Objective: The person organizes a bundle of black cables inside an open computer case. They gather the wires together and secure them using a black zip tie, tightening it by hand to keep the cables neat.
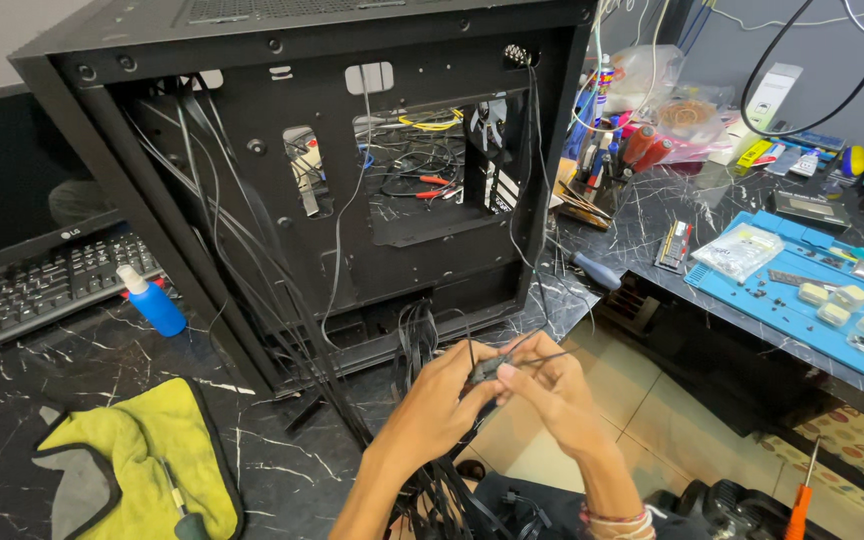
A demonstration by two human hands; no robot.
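Both our hands meet just in front of the case (282, 150): left hand (442, 400) and right hand (552, 395) pinch a small black connector (485, 369) between fingertips, its cables (414, 335) trailing back into the case's open side.

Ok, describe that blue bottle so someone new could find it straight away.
Start at the black case on the marble table. Left of its base, by the keyboard, stands the blue bottle. Nothing else near it is blue with a white cap.
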